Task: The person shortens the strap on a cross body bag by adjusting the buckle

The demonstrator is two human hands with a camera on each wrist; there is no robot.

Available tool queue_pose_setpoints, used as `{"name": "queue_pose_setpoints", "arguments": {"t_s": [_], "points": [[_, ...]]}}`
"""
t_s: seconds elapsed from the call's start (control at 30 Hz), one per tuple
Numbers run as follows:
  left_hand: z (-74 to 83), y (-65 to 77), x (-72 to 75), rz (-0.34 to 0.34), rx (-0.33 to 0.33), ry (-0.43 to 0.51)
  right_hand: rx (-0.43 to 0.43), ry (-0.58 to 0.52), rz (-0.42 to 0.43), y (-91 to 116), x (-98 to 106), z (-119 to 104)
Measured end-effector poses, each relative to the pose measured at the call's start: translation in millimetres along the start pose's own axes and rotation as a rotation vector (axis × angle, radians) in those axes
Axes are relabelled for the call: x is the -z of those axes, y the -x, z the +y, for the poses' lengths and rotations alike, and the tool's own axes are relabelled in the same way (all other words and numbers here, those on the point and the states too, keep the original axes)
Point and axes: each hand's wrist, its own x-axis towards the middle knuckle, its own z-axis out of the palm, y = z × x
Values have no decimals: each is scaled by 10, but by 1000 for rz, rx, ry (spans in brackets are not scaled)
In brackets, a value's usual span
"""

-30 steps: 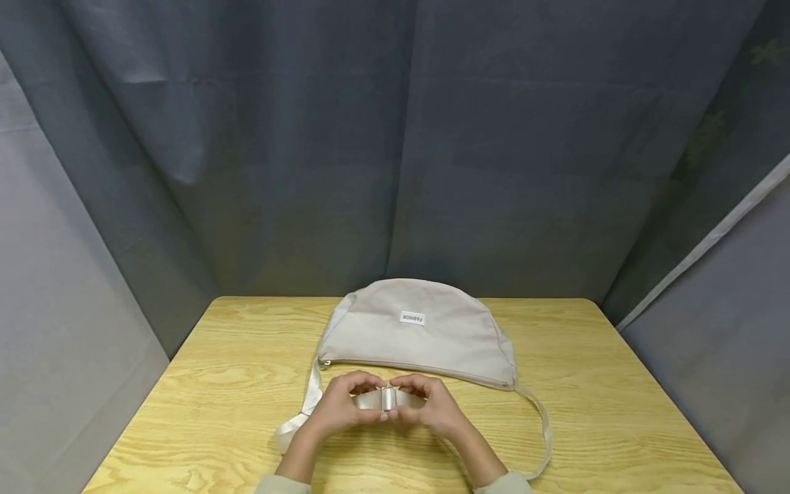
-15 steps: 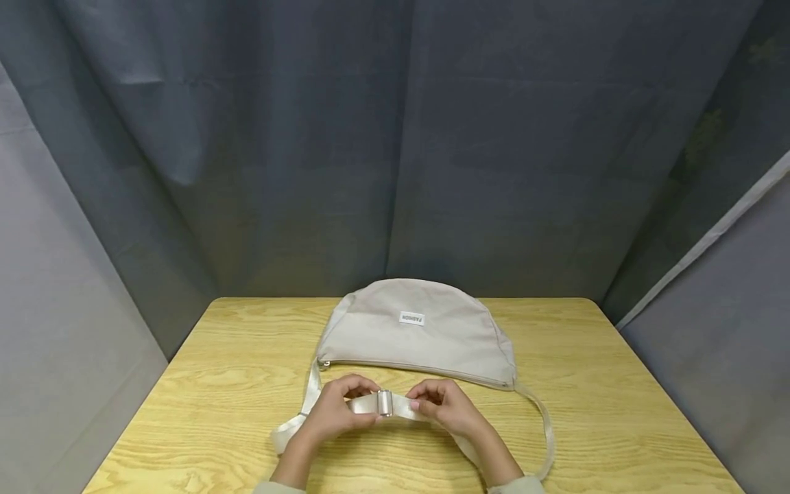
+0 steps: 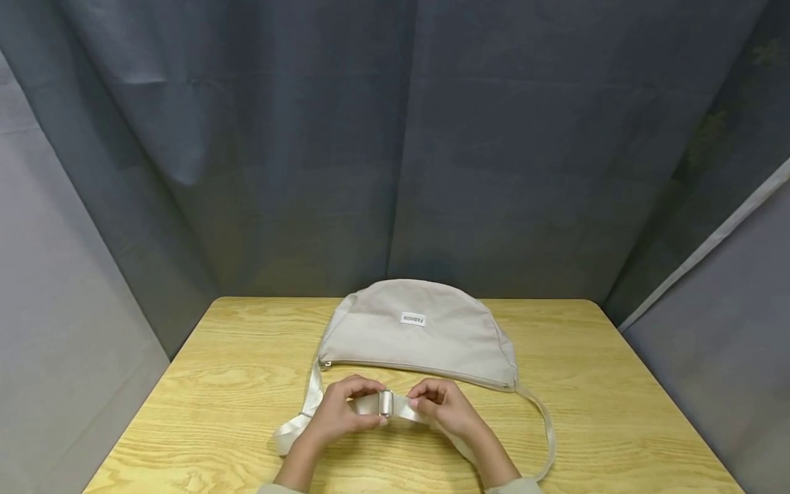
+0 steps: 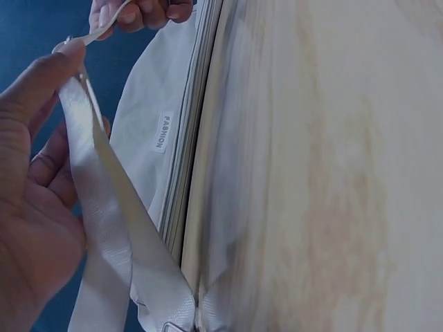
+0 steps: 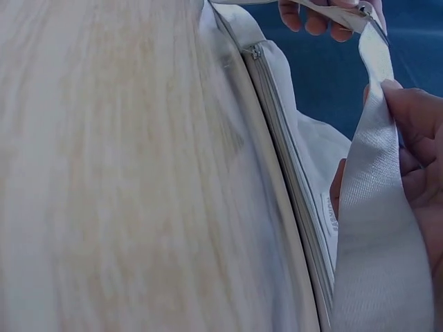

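Note:
A light beige shoulder bag [image 3: 444, 345] with a white "FASHION" label lies flat on the table, its zipper edge toward me. Its webbing strap [image 3: 404, 409] is lifted in front of it, between both hands. My left hand [image 3: 336, 414] pinches the strap at the metal slide buckle [image 3: 385, 403], thumb at the lower edge and fingers at the upper. To the right of the buckle, my right hand [image 3: 449, 412] pinches the strap between thumb and fingers. In the right wrist view, the webbing [image 5: 377, 207] hangs down past the right palm.
The wooden table [image 3: 605, 398] carries the bag near its far edge. Strap loops [image 3: 548, 439] lie to the right and left of the forearms. A dark curtain [image 3: 296, 171] hangs behind the table, with pale grey panels [image 3: 68, 309] at the sides.
My right hand has left the buckle and moved right along the strap, which it now pinches farther from the buckle. My left hand stays at the buckle. The bag has not moved.

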Motion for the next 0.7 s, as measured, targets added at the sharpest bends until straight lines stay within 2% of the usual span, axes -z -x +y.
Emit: {"name": "queue_pose_setpoints", "arguments": {"t_s": [0.13, 0.37, 0.7], "points": [[44, -3, -2, 1, 25, 13, 31, -11, -5, -12, -6, 17], [386, -16, 27, -41, 74, 27, 8, -98, -17, -30, -92, 6], [413, -32, -16, -62, 76, 42, 2, -93, -34, -44, -151, -70]]}}
